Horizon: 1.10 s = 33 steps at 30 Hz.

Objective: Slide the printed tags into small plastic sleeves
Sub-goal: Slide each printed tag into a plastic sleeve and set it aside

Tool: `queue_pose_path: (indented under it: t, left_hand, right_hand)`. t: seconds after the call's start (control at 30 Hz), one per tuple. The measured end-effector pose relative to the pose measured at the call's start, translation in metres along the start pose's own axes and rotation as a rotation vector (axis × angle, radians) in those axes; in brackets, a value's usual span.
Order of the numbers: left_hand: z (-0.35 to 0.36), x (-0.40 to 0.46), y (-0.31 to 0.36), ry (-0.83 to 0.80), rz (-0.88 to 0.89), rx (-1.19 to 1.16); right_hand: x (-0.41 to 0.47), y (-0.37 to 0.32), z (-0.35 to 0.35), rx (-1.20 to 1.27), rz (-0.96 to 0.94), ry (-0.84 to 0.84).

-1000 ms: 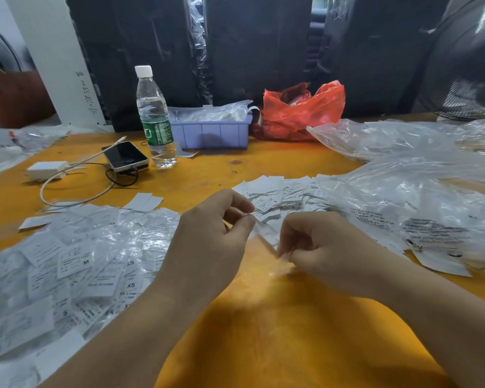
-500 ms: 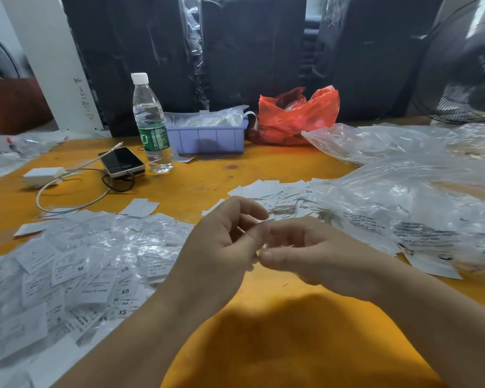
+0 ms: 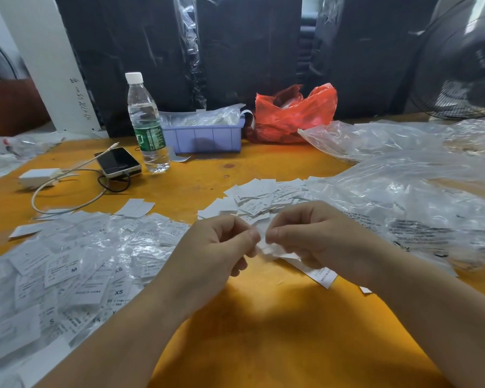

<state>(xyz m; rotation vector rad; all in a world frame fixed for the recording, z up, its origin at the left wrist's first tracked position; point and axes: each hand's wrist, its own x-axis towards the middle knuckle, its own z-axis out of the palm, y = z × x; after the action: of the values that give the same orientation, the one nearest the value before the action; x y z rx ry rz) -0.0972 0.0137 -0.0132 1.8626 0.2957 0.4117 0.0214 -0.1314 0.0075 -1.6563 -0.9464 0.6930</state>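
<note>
My left hand (image 3: 213, 247) and my right hand (image 3: 317, 233) meet above the middle of the orange table (image 3: 263, 345). Between their fingertips they pinch a small clear plastic sleeve (image 3: 263, 245). A white printed tag (image 3: 317, 271) sticks out below my right hand, its far end hidden by the fingers. Whether the tag is inside the sleeve I cannot tell. A pile of sleeved tags (image 3: 67, 270) covers the table at the left. Loose bare tags (image 3: 258, 197) lie heaped just behind my hands.
Large crumpled clear bags (image 3: 417, 203) fill the right side. At the back stand a water bottle (image 3: 147, 127), a purple tray (image 3: 205, 135) and a red bag (image 3: 291, 113). A phone (image 3: 118, 162) with cable and charger lies back left. A fan (image 3: 465, 60) stands far right.
My hands, apart a second ago, have come together and risen slightly. They now pinch a sleeve between them, and a tag shows under my right hand.
</note>
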Motion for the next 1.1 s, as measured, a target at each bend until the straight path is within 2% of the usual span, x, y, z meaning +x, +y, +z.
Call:
queue_pose_path:
  t: [0.13, 0.2, 0.3, 0.4, 0.47, 0.57, 0.93, 1.0, 1.1]
  left_hand:
    - [0.001, -0.001, 0.002, -0.001, -0.01, -0.002]
    - [0.001, -0.002, 0.003, 0.03, 0.021, 0.032]
    - [0.001, -0.003, 0.0, 0.111, 0.144, 0.276]
    - [0.003, -0.004, -0.002, 0.118, 0.206, 0.41]
    - [0.005, -0.004, -0.004, 0.082, 0.209, 0.427]
    - [0.006, -0.003, -0.006, 0.052, 0.234, 0.453]
    - [0.004, -0.001, -0.004, 0.111, 0.227, 0.398]
    - [0.002, 0.002, -0.005, 0.106, 0.183, 0.484]
    - [0.007, 0.011, -0.003, 0.07, 0.103, 0.748]
  right_hand:
    - [0.001, 0.001, -0.005, 0.064, 0.024, 0.016]
    - [0.001, 0.002, -0.006, -0.103, -0.023, 0.032]
    - [0.0, 0.006, -0.01, -0.487, -0.09, 0.137]
    - [-0.003, 0.005, -0.015, -0.658, -0.256, 0.163]
    - [-0.003, 0.004, -0.013, -0.671, -0.347, 0.075]
    - [-0.001, 0.007, -0.008, -0.649, -0.338, -0.019]
    - [0.003, 0.006, -0.027, -0.551, -0.185, 0.074]
    - [0.003, 0.003, -0.032, -0.434, -0.145, 0.104]
    - [0.003, 0.002, -0.039, -0.267, -0.086, 0.178]
